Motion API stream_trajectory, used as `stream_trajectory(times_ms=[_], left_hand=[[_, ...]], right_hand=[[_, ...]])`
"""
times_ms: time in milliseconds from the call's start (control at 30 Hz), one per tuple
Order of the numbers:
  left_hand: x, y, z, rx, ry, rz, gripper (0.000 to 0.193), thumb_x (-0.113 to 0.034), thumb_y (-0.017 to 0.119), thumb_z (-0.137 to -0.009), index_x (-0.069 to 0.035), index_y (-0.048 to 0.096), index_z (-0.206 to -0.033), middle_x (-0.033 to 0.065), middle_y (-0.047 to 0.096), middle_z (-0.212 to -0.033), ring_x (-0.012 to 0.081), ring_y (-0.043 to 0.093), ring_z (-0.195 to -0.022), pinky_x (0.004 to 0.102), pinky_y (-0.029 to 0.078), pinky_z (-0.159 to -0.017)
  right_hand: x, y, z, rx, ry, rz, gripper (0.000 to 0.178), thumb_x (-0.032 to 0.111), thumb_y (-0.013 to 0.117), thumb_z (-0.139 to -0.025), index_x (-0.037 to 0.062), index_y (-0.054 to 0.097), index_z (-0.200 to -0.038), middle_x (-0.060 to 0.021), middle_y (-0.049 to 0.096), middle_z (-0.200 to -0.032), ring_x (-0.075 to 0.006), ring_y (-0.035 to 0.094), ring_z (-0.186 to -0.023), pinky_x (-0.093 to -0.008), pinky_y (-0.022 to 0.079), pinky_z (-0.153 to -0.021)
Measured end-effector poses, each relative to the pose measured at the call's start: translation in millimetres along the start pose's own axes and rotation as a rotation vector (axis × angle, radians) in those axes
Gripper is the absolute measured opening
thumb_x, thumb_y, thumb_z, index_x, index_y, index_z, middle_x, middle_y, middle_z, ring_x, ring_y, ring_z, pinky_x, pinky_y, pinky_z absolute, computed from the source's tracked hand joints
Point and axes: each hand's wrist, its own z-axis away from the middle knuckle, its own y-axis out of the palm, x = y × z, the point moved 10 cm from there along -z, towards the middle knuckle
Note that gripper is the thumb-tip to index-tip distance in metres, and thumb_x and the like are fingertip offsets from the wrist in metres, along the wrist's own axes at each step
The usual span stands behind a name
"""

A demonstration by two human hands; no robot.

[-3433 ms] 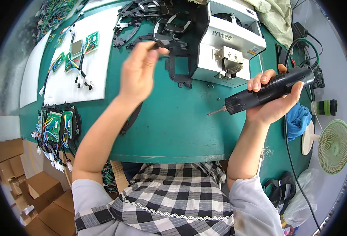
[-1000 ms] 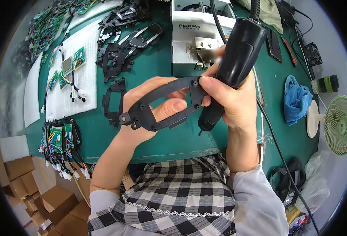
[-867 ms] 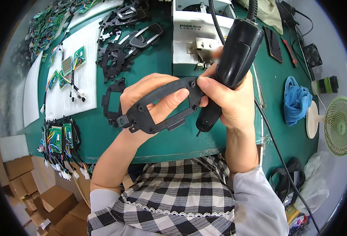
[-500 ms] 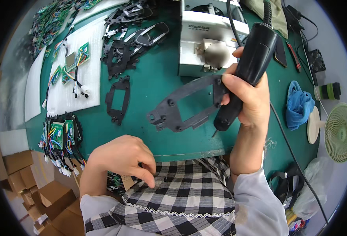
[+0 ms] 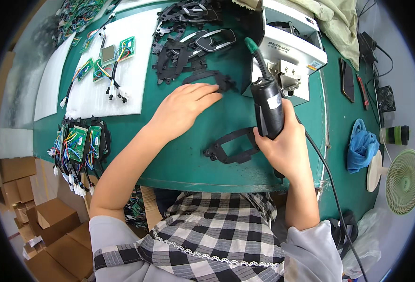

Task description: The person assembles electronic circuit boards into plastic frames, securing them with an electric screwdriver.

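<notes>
My right hand [image 5: 285, 145] is wrapped round a black electric screwdriver [image 5: 267, 105], its cable end up and its lower end by the table's front edge. The same hand also has a black plastic frame [image 5: 231, 159] by one end, at the thumb; the frame sticks out to the left, low over the table. Farther left, my left hand [image 5: 184, 110] reaches forward with its fingers on another black plastic frame [image 5: 212, 75], which is slightly blurred. My palm hides the left thumb. A pile of black frames and grey-edged oval parts [image 5: 181, 58] lies just beyond that hand.
A white machine [image 5: 292, 51] stands beyond my right hand. At left, wired circuit boards [image 5: 126, 47] lie on a white foam sheet [image 5: 134, 94], with a wired board stack [image 5: 78, 143] nearer. A blue cloth [image 5: 361, 145], phone [image 5: 346, 80] and green fan [image 5: 401, 181] are at right.
My left hand has gone from near my lap to the table, onto a frame; that frame has shifted toward the machine. My right hand has lowered the screwdriver and its frame toward the table.
</notes>
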Motion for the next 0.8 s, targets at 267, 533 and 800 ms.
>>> stream_trajectory(times_ms=[267, 533, 800], left_hand=[[70, -61, 4, -0.234, -0.327, -0.075, 0.01, -0.014, 0.072, -0.075, -0.005, 0.068, -0.079, 0.0059, 0.063, -0.076, 0.0239, 0.06, -0.075, 0.0366, 0.046, -0.067], [85, -38, 11, -0.177, -0.297, -0.104, 0.012, -0.015, 0.068, -0.079, -0.004, 0.064, -0.079, 0.0072, 0.058, -0.078, 0.027, 0.057, -0.08, 0.0377, 0.045, -0.073], [63, -43, 5, -0.176, -0.271, -0.166, 0.011, -0.018, 0.062, -0.085, -0.008, 0.057, -0.087, 0.0051, 0.055, -0.083, 0.0249, 0.055, -0.088, 0.0364, 0.038, -0.08]], right_hand=[[-10, 25, 3, 0.109, 0.006, 0.332, 0.06, 0.004, 0.067, -0.066, 0.0057, 0.044, -0.122, -0.0251, 0.065, -0.083, -0.0452, 0.064, -0.078, -0.0496, 0.051, -0.072], [17, 19, 14, 0.096, -0.211, 0.293, 0.057, 0.011, 0.077, -0.067, 0.0063, 0.05, -0.117, -0.0185, 0.064, -0.096, -0.038, 0.064, -0.083, -0.0432, 0.052, -0.071], [2, 38, 9, 0.155, -0.145, 0.496, 0.06, 0.019, 0.083, -0.064, 0.0077, 0.051, -0.114, -0.0165, 0.062, -0.094, -0.0383, 0.065, -0.078, -0.0435, 0.053, -0.066]])
